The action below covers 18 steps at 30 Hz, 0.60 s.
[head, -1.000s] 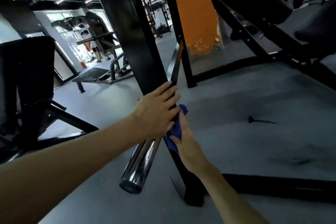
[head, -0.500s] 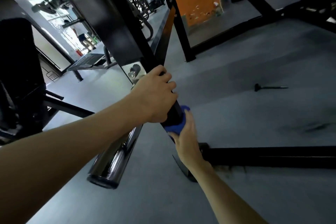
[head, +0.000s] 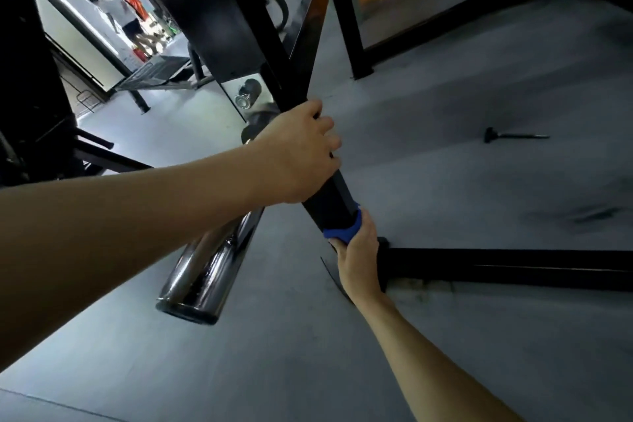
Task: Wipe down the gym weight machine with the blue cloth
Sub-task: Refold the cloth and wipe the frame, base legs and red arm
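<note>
Machine's black post (head: 329, 195) is gripped up high by left hand (head: 298, 154) w/ fingers curled round it, right hand (head: 356, 250) clamps blue cloth (head: 342, 229) lower near base, so cloth could bunch & slip off.

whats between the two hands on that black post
In the head view, only a bare stretch of the slanted black metal post lies between the left hand and the blue cloth under the right hand.
</note>
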Motion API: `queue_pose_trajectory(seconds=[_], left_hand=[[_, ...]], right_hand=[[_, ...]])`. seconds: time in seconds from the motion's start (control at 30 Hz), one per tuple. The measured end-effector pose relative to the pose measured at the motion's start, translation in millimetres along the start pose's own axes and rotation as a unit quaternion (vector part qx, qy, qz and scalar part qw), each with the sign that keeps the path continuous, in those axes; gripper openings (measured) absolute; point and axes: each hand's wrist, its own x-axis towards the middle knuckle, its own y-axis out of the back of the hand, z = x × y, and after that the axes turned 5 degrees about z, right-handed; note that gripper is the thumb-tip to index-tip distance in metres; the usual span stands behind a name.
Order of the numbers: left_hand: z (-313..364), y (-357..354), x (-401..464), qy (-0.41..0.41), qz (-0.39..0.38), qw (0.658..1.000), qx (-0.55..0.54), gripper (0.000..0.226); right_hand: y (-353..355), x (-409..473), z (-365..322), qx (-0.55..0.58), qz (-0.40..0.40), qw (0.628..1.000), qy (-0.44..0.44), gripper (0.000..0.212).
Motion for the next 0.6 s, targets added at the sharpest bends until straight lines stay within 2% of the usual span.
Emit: queue_pose_trajectory(seconds=[0.07,0.13,0.23,0.37,0.5,0.6], left_hand=[[21,5,19,-0.042,-0.082,0.996,0.008,0.052],[45,-3,49,-0.044,-0.172,0.984,-0.018,0.057],[73,-23,86,-0.026,-0.23,0.972,-0.039,0.052],[128,-33,95,-0.066,-0.19,0.979,-0.025,0.051],[159,-42,101,-0.079,-0.153,0.985,0.012,0.047],[160,-42,105,-0.083,-0.141,0.986,-0.008,0.043]], right_hand=[[-6,9,-19,-0.011,0.004,0.999,0.045,0.08],[-9,13,-20,-0.029,-0.004,0.997,0.065,0.084],[0,4,6,-0.099,-0.004,0.993,0.071,0.089],[10,-8,56,-0.2,-0.034,0.978,0.056,0.076],[25,-12,108,-0.377,-0.084,0.916,0.108,0.072],[38,-9,114,-0.447,-0.122,0.876,0.135,0.066]])
